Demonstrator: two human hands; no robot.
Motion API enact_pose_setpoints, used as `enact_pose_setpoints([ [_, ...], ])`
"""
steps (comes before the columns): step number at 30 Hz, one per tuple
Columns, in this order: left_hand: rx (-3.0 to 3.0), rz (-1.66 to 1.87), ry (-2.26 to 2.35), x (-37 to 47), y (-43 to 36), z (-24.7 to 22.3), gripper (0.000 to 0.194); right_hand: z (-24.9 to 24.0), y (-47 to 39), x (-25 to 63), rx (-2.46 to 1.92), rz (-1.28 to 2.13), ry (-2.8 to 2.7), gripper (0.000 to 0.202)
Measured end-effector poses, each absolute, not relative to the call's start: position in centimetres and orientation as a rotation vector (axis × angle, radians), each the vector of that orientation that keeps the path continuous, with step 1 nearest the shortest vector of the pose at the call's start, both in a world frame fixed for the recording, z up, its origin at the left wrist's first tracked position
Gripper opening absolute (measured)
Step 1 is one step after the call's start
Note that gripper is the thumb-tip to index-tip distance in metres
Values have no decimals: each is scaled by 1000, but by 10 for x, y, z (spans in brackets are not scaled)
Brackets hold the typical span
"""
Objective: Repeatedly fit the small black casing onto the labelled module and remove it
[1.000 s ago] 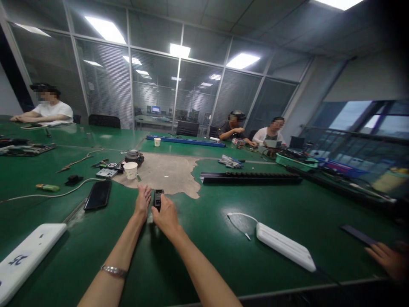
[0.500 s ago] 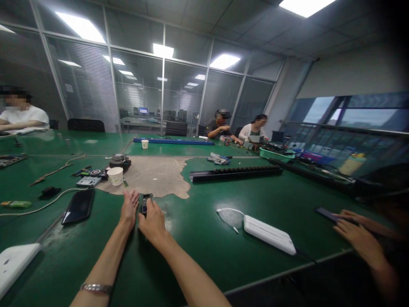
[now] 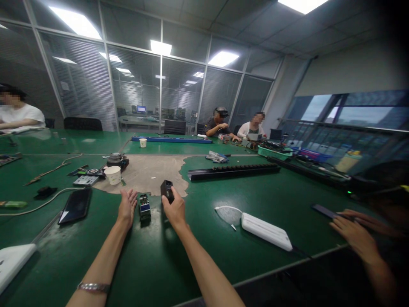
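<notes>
My right hand [image 3: 174, 209] grips a black boxy casing [image 3: 166, 190] and holds it tilted near the lower edge of the worn brown patch. Some openings show on the casing's end. Left of it, a small electronic module [image 3: 145, 207] with a blue face and dark frame lies on the green table [image 3: 204, 273]. My left hand [image 3: 127, 207] rests beside that module on its left, fingers stretched out and holding nothing. Whether its fingertips touch the module, I cannot tell.
Left are a black phone [image 3: 76, 205], a paper cup [image 3: 113, 175] and circuit parts [image 3: 85, 181]. A white power strip [image 3: 266, 230] and black rail [image 3: 234, 171] lie right. A co-worker's hands [image 3: 354, 232] hold a dark flat device at far right; other people sit farther back.
My right hand has moved right with the black casing, and the blue-faced module now shows on the table between my hands. My left hand has stayed nearly in place.
</notes>
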State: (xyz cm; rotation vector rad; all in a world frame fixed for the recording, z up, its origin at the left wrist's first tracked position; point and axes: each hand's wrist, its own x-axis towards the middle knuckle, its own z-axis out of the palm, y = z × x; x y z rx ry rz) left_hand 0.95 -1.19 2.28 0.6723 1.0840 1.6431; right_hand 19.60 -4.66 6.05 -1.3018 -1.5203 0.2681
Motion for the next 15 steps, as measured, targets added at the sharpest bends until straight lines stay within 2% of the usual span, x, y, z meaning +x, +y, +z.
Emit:
enact_pose_setpoints([
  [6,672,1636,1080,9,-14,25,77,38,-41,231,-1407,221,-1422,48],
  [15,684,1648,1075,10,-15,27,75,28,-53,219,-1425,159,-1593,50],
])
